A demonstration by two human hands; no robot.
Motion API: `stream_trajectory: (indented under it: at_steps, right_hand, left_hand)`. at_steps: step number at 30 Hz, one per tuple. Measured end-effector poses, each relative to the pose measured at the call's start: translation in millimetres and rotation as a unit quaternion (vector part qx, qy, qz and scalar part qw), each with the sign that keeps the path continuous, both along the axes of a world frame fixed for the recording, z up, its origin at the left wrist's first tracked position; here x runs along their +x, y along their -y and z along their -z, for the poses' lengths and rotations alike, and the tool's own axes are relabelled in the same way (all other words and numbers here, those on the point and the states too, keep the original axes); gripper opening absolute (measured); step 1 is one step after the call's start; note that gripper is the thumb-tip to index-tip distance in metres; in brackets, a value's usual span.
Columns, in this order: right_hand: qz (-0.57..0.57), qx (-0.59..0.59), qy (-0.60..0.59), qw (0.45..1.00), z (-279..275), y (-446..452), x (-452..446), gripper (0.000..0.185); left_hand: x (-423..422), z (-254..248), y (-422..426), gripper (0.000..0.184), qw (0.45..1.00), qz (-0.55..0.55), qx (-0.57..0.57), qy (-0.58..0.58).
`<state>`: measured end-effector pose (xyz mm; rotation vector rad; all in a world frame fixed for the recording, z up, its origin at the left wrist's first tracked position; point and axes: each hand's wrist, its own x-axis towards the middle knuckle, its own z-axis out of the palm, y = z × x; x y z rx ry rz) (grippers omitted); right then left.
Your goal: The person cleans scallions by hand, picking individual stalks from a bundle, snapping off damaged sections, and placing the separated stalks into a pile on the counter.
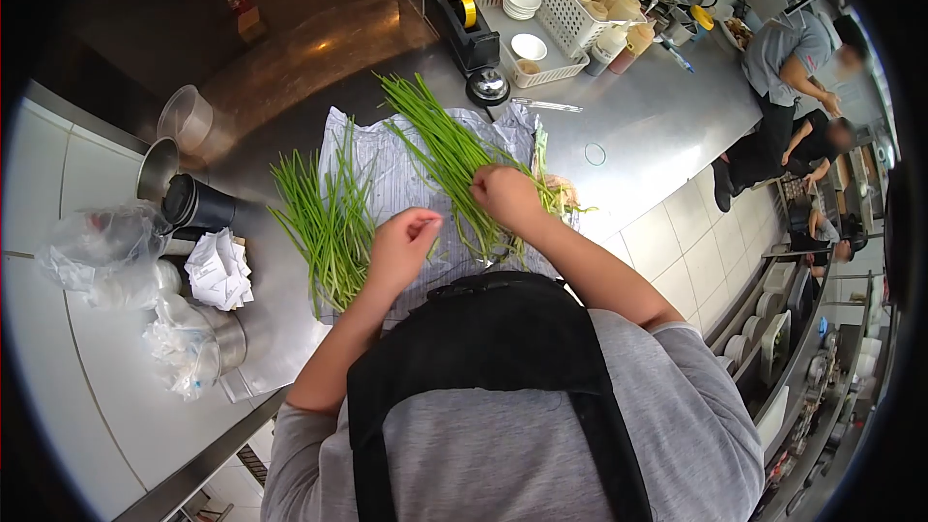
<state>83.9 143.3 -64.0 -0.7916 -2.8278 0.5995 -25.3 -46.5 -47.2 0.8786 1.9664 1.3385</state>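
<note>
Two bunches of long green chives lie on crumpled newspaper [391,179] spread over the steel counter. The left bunch of chives [319,222] is beside my left hand [404,244], whose thumb and fingertips are pinched together over the paper between the bunches. Whatever is in that pinch is too small to make out. My right hand [507,198] is closed at the larger right bunch of chives [435,135], fingers curled onto the stalks near their pale lower ends. Trimmed pale bits [556,193] lie at the paper's right edge.
Behind the paper stand a call bell [487,87], a tape dispenser [469,34] and a white basket [565,10] of sauce bottles. A pen [547,105] and a rubber band [595,154] lie on the counter. Left are a dark cup [198,203] and plastic bags [101,242]. Co-workers [788,58] stand right.
</note>
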Motion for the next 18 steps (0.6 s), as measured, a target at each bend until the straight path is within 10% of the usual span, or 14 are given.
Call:
stream_trajectory:
  at_steps: [6, 18]
  right_hand:
    - [0.065, -0.402, -0.114, 0.906, -26, -14, 18, 0.016]
    - [0.091, -0.509, -0.206, 0.831, -44, 0, 29, 0.015]
  left_hand:
    - [15, 3, -46, 0.024, 0.962, 0.035, 0.053, 0.264]
    - [14, 0, -65, 0.019, 0.960, 0.102, 0.098, 0.240]
